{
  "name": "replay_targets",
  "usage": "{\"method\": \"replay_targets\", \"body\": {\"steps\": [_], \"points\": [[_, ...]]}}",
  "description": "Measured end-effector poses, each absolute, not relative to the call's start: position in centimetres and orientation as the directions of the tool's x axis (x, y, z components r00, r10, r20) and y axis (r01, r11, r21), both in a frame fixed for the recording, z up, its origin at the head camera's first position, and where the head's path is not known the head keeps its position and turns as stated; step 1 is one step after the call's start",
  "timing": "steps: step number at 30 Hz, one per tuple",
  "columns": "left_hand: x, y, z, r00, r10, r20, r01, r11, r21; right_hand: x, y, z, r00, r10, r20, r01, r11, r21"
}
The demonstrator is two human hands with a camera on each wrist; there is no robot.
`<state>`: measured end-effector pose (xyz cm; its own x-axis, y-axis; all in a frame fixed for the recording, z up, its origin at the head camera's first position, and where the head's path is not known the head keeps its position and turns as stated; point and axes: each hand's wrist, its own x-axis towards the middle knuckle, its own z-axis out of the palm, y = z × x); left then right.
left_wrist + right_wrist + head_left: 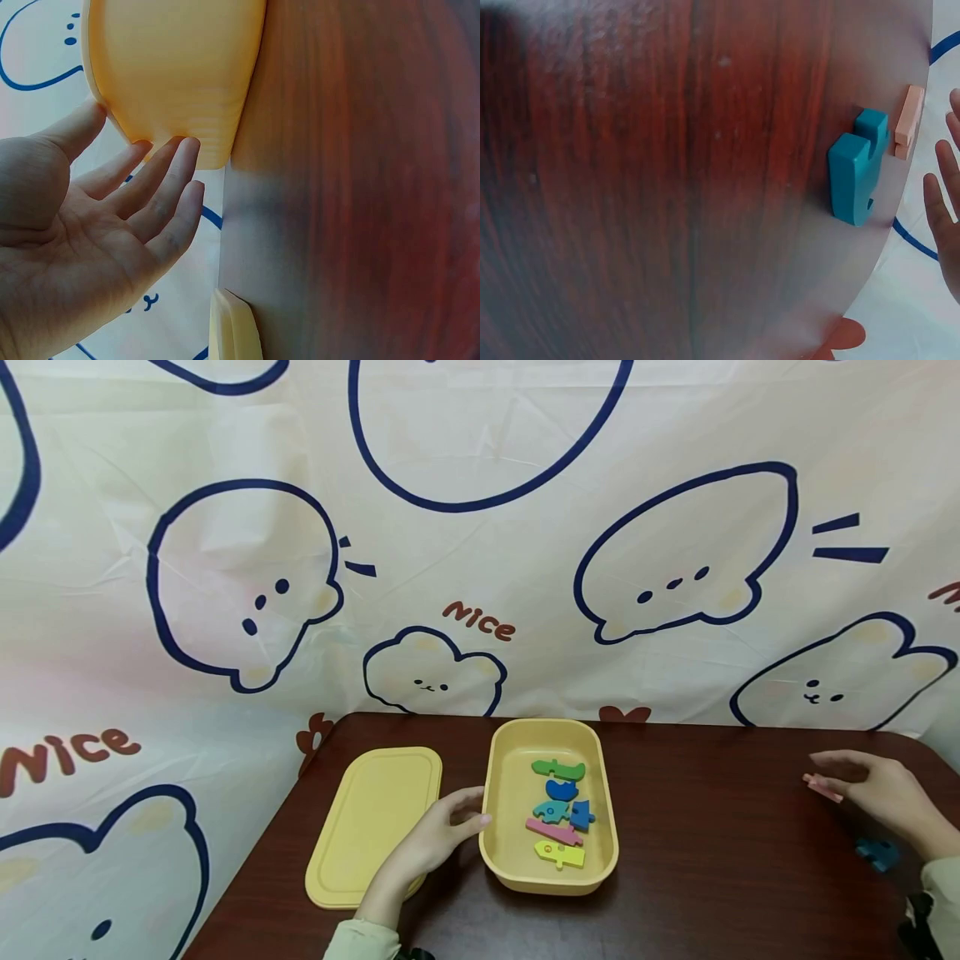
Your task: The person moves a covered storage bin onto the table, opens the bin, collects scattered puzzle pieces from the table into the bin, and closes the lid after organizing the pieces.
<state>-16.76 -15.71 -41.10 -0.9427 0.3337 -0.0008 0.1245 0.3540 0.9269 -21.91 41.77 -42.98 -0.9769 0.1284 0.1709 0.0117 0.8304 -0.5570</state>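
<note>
My left hand (433, 837) rests at the left side of a yellow plastic box (517, 760), its thumb at the rim. The left wrist view shows the fingers slightly bent and spread along the box's outer wall. Puzzle pieces lie inside the box: green (558, 770), blue, teal, pink (553, 832) and yellow (560, 855). Far to the right, my right hand (888, 793) hovers by a salmon-pink piece (909, 120) on the table. In the right wrist view its loosely extended fingers are apart from that piece. A teal piece (855, 172) with a notch lies closer to the wrist.
A yellow lid (375, 827) lies flat left of the box. Both rest on a dark reddish-brown wooden table (712, 843). A white cloth (480, 560) with cartoon outlines hangs behind the table's back edge.
</note>
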Motion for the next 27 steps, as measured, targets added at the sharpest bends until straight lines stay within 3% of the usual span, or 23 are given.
{"method": "replay_targets", "body": {"steps": [9,27], "points": [[-16.8,-15.7,-41.2,-0.943,0.333,-0.006,0.125,0.369,0.921,-22.2,42.9,-43.7,-0.985,0.144,0.096,0.064,0.819,-0.57],[-16.9,-15.8,-41.1,-0.939,0.343,0.003,0.131,0.351,0.927,-22.6,42.7,-43.8,-0.993,0.089,0.083,0.026,0.823,-0.567]]}}
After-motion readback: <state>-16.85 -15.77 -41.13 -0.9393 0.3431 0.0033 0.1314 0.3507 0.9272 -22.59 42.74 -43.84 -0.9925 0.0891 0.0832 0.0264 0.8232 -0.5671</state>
